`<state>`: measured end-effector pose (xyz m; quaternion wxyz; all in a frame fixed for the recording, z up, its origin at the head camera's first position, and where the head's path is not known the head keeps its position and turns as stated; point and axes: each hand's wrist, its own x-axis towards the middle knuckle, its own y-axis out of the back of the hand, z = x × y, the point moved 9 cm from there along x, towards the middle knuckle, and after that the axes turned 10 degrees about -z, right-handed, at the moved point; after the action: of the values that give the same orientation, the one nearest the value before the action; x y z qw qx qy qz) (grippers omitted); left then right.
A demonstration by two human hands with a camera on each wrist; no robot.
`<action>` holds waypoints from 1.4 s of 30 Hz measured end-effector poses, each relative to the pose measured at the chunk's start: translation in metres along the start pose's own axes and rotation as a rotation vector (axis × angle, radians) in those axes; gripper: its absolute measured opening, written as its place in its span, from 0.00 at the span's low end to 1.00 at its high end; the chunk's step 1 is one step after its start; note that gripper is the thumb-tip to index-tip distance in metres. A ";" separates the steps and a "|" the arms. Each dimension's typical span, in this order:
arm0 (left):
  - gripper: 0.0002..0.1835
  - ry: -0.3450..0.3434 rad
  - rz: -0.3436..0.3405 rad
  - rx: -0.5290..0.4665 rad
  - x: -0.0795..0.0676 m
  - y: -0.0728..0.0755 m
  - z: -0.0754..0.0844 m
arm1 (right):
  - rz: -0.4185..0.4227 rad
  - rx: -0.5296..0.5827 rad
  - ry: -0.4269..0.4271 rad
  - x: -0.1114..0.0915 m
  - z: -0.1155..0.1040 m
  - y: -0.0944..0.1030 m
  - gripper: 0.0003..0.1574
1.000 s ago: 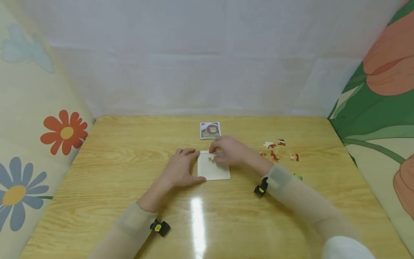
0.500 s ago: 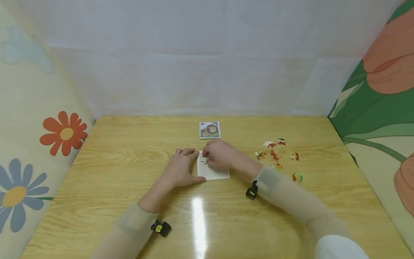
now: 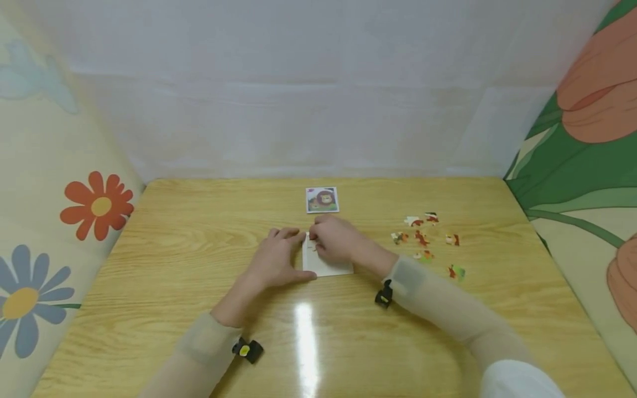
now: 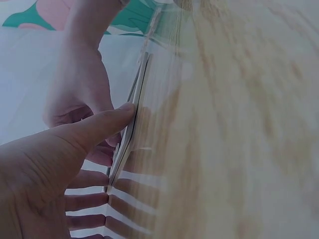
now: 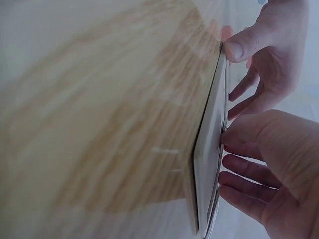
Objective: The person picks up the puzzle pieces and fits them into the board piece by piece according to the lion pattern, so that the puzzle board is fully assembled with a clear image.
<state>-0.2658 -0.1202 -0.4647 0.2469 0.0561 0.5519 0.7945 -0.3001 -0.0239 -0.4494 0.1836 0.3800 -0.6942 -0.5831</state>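
A white puzzle board [image 3: 334, 270] lies flat on the table in front of me. My left hand [image 3: 273, 260] braces its left side, with the thumb at the near left corner and fairly straight fingers by the far left corner. Over the board's far left part, my right hand [image 3: 335, 237] pinches a small puzzle piece [image 3: 314, 249] down against it, mostly hidden under the fingers. In the right wrist view the right fingertips meet the surface of the thin board [image 5: 212, 129]. The left thumb [image 4: 122, 117] lies on the board's edge in the left wrist view.
Several loose puzzle pieces [image 3: 421, 239] in red, white and green lie scattered to the right. Behind the board is a square picture card [image 3: 322, 200] with a lion. A white sheet [image 3: 298, 110] hangs behind the wooden table [image 3: 189, 221]; floral panels flank it.
My right hand has moved left and down with the puzzle piece, from above the board onto its far left part. My left hand has stayed in place.
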 end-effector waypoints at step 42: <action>0.45 -0.011 0.014 -0.039 0.005 0.004 0.003 | 0.036 0.205 -0.043 -0.002 0.022 0.000 0.09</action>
<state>-0.2705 -0.1169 -0.4606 0.2455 0.0594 0.5347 0.8064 -0.3141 -0.0082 -0.4549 0.1392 0.3716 -0.7607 -0.5137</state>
